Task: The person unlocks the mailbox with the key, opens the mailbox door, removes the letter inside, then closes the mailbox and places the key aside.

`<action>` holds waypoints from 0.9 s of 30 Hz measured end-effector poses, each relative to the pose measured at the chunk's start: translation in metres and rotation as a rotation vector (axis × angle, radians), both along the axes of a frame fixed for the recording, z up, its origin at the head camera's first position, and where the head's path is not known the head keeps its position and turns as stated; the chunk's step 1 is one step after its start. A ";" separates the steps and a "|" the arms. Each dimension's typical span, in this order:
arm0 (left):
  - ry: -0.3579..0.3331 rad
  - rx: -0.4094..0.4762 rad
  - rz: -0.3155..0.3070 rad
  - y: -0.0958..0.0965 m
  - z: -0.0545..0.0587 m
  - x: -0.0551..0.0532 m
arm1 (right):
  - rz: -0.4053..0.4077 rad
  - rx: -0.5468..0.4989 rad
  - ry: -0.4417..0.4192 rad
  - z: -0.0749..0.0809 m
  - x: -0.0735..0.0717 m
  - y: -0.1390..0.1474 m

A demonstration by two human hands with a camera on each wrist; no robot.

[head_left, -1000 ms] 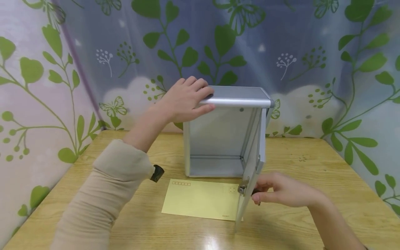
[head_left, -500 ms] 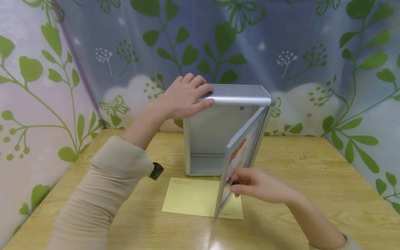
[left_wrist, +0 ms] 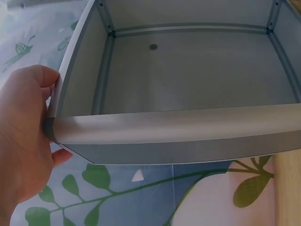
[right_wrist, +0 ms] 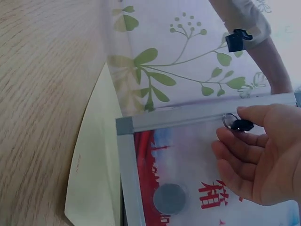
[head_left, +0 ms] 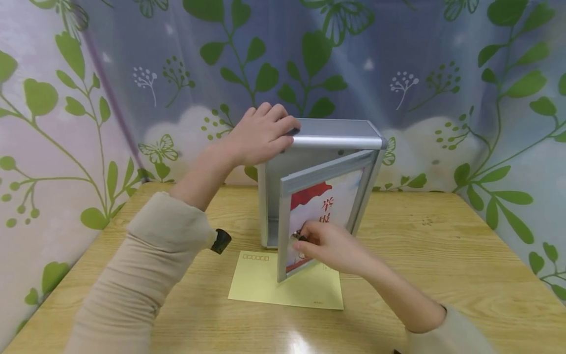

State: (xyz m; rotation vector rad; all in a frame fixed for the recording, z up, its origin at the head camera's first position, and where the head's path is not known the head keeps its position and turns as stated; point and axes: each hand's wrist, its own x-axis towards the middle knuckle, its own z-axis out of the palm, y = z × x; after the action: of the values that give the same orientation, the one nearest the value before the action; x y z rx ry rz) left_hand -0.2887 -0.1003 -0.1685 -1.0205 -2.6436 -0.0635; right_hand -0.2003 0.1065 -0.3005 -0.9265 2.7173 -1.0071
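Note:
A lockable silver metal box stands upright on the table, its bare inside showing in the left wrist view. My left hand holds its top left corner, fingers over the top and thumb at the front edge. The door, hinged on the right, stands partly open and bears red characters and a red printed picture. At the door's free side my right hand pinches a black-headed key with a metal ring, at the lock. The lock itself is mostly hidden by the fingers.
A yellow envelope lies flat on the wooden table in front of the box, partly under the door in the head view. Behind the table hangs a leaf-patterned cloth. A small black device shows at the left sleeve.
The door has swung leftward toward the box's opening, drawn by my right hand on the key. Its printed outer face now shows. My left hand has stayed on the box's top corner.

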 end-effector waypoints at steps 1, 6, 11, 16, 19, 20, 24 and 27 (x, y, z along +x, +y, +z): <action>-0.008 0.006 0.002 0.000 0.001 0.000 | -0.019 0.011 0.021 0.000 -0.001 -0.003; -0.047 0.027 0.012 -0.001 0.004 0.003 | -0.053 0.114 0.211 0.001 -0.008 -0.017; -0.039 -0.002 0.022 -0.001 0.005 0.006 | -0.082 0.228 0.384 0.002 -0.018 -0.032; -0.007 -0.061 0.036 0.004 0.007 0.008 | -0.137 0.294 0.458 -0.001 -0.027 -0.042; 0.005 -0.076 0.043 0.006 0.007 0.008 | -0.166 0.325 0.511 -0.003 -0.030 -0.044; 0.011 -0.080 0.041 0.007 0.006 0.008 | -0.176 0.334 0.523 -0.003 -0.031 -0.045; 0.056 -0.102 0.023 0.008 0.004 0.007 | -0.200 0.342 0.523 -0.003 -0.034 -0.046; 0.106 -0.129 0.008 0.008 0.002 0.005 | -0.210 0.344 0.518 -0.003 -0.035 -0.046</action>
State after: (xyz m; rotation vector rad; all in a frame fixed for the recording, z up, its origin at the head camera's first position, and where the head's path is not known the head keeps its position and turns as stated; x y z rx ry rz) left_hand -0.2834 -0.0919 -0.1663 -1.0232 -2.5833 0.1605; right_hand -0.2355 0.0605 -0.3032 -0.9554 3.3194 -0.3172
